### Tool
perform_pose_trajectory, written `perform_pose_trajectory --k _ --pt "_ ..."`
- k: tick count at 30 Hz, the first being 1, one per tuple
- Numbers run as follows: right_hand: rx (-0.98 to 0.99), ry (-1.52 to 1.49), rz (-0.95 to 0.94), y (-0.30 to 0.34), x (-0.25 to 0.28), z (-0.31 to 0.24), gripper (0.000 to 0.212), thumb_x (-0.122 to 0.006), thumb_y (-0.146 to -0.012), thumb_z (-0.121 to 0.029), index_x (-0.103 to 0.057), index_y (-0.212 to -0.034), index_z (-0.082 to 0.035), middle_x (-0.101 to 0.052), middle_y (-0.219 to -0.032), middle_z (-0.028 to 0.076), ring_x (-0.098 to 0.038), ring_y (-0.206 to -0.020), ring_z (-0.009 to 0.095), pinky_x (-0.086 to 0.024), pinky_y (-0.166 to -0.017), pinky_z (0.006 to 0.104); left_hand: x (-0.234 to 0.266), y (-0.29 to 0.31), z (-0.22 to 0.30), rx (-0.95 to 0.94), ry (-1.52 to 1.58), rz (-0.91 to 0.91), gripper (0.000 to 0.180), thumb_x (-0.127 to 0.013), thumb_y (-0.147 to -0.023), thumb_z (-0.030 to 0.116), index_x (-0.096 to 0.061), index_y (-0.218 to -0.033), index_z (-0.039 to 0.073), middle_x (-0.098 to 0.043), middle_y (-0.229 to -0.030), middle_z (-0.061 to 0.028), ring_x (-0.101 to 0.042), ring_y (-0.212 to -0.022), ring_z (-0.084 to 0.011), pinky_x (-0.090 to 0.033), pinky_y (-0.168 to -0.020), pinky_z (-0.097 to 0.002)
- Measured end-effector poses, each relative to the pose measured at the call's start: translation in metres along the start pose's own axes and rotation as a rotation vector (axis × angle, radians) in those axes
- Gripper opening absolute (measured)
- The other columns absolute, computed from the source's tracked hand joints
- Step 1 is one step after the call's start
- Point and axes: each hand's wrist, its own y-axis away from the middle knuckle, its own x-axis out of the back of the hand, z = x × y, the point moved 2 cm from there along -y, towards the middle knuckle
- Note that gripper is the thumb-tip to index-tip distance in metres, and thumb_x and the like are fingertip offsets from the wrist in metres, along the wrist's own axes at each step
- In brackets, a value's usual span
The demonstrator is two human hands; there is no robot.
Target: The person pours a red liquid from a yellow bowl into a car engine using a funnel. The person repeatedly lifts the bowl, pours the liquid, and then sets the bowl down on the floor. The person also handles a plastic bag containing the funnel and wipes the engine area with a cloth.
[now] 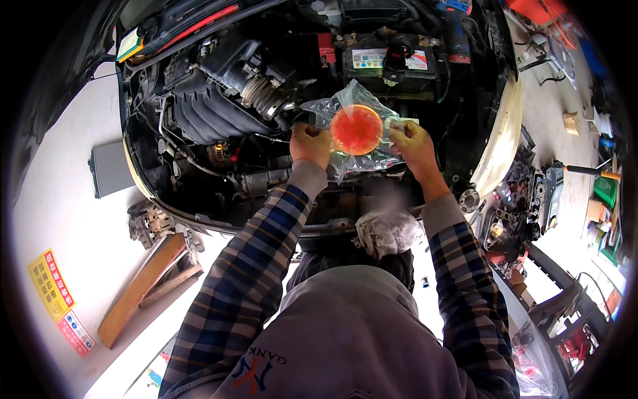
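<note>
Over the open engine bay of a car, I hold a clear plastic bag (357,94) stretched between my two hands. In the bag, or seen through it, is a round, flat orange-red thing (357,130) with a paler rim; its kind I cannot make out. My left hand (310,144) pinches the bag's left edge, its fingers curled. At the opposite edge, my right hand (415,143) grips the bag between thumb and fingers. Behind the bag lie a battery (391,60) and a ribbed air intake hose (264,97).
A crumpled whitish rag (387,233) lies at the car's front edge. The black intake manifold (216,112) fills the bay's left. Wooden ramp (143,289) and dark flat box (114,169) are on the left floor; removed car parts (515,206) crowd the right.
</note>
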Motion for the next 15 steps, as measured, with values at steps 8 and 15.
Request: perform_pose_trajectory --k 8,15 --pt "0.005 0.006 0.019 -0.005 0.003 0.004 0.021 -0.059 -0.084 -0.012 -0.065 -0.099 0.001 -0.063 -0.075 0.002 -0.058 -0.062 0.009 -0.048 -0.059 0.0243 -0.015 -0.018 -0.025 0.343 0.332 -0.223 0.017 -0.062 -0.083 0.018 -0.065 -0.089 0.002 -0.067 -0.078 -0.0076 -0.063 -0.066 -0.0199 -0.053 -0.065 -0.0318" --pt "-0.018 -0.116 -0.013 -0.007 -0.002 0.008 0.017 -0.058 -0.089 -0.014 -0.064 -0.098 -0.001 -0.063 -0.079 0.001 -0.058 -0.066 0.009 -0.048 -0.061 0.0236 0.003 -0.024 -0.018 0.218 0.261 -0.437 0.021 -0.059 -0.089 0.020 -0.064 -0.093 0.000 -0.066 -0.083 -0.0059 -0.061 -0.069 -0.0131 -0.051 -0.059 -0.0288"
